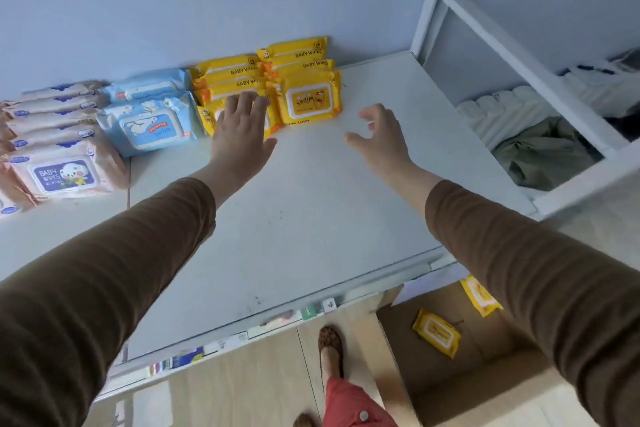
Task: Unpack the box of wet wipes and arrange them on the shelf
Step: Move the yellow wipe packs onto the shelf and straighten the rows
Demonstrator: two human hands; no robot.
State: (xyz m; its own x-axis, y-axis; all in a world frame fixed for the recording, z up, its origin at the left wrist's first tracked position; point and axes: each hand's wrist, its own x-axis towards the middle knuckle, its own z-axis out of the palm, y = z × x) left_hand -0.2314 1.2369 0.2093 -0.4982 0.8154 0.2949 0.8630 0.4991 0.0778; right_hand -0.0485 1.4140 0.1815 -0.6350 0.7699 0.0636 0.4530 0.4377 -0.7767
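Yellow packs of baby wipes stand in two stacked rows at the back of the white shelf. My left hand lies flat, fingers spread, on the front pack of the left yellow row. My right hand hovers open over bare shelf, just right of the yellow packs, holding nothing. On the floor at lower right is an open cardboard box with two yellow packs in it.
Blue wipes packs and pink ones fill the shelf's left side. A white shelf frame with folded cloth stands at the right. My foot is on the wooden floor beside the box.
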